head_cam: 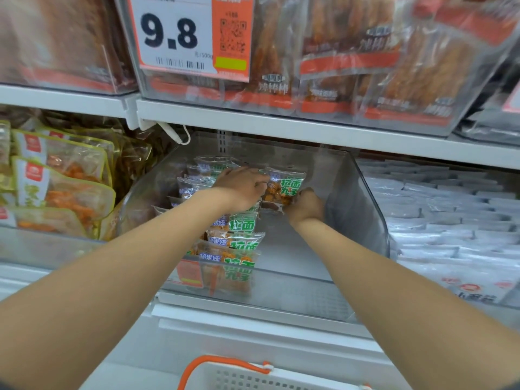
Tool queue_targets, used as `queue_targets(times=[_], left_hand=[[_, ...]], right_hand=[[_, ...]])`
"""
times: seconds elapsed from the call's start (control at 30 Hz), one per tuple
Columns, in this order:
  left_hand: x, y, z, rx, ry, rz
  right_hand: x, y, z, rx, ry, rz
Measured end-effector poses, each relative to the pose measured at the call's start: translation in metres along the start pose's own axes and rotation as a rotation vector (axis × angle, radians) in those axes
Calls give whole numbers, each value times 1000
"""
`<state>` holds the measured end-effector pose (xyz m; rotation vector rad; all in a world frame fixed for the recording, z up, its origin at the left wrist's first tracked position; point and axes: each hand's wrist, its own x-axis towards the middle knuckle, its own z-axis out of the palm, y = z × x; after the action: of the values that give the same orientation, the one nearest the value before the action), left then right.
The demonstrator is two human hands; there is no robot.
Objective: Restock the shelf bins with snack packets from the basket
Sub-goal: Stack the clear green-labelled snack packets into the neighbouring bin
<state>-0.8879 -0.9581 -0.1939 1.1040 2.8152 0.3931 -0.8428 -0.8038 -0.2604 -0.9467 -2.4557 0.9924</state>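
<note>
Left hand (242, 187) pinches packet (284, 190) at left edge; right hand (305, 205) grips its lower right corner. Packet upright, deep in clear bin (351, 206): clear film, green-white label, orange-brown pieces. Right fingertips hard to make out. Basket (253, 375) cut off below. One held packet; row (242, 243) at left, at least six.

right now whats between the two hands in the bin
In the head view, one green-labelled snack packet sits between the left hand and right hand, both holding it.
</note>
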Motion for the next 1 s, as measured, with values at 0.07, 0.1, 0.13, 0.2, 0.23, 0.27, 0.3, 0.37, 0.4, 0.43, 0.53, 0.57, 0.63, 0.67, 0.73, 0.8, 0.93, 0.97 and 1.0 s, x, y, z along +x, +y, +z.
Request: queue_targets(times=[0.07, 0.1, 0.13, 0.2, 0.23, 0.27, 0.3, 0.37, 0.4, 0.43, 0.53, 0.57, 0.63, 0.67, 0.73, 0.8, 0.93, 0.97, 1.0], left_hand=[[1, 0, 1, 6, -9, 5], [1, 0, 1, 10, -11, 6], [0, 0, 1, 9, -10, 7], [-3, 2, -3, -15, -5, 3], [-5, 4, -5, -31, 3, -2], [-8, 6, -8, -46, 19, -11], [-13, 9, -11, -62, 41, -25], [-26, 15, -15, -80, 125, -54], [-34, 18, -16, -80, 190, -47], [-43, 22, -15, -82, 265, -30], [-86, 40, -12, -121, 459, -45], [-103, 48, -10, -136, 505, -62], [-142, 66, -1, -139, 555, -89], [-159, 74, 8, -129, 553, -93], [-190, 86, 30, -134, 471, -117], [-211, 94, 56, -176, 302, -192], [-237, 97, 116, -297, -135, -292], [-240, 94, 132, -332, -230, -272], [-244, 91, 147, -368, -311, -256]], right_hand=[[-1, 0, -3, -22, 3, -31], [-3, 0, -5, -17, -9, -29], [-5, -1, -7, -7, -22, -15], [-10, -2, -13, 9, -47, 44], [-14, -5, -18, 14, -50, 70], [-19, -9, -23, 22, -55, 70], [-26, -14, -29, 33, -50, 36], [-47, -23, -43, 69, -32, -100], [-61, -25, -52, 100, -25, -172], [-78, -26, -61, 121, -14, -247], [-130, -22, -84, 116, 42, -518], [-146, -17, -89, 109, 52, -584], [-174, -1, -94, 91, 47, -639], [-187, 9, -95, 87, 39, -641], [-212, 32, -95, 71, -18, -607], [-233, 58, -90, 35, -106, -554], [-264, 116, -71, -95, -351, -433], [-268, 134, -65, -140, -428, -386], [-270, 156, -59, -178, -512, -323]])
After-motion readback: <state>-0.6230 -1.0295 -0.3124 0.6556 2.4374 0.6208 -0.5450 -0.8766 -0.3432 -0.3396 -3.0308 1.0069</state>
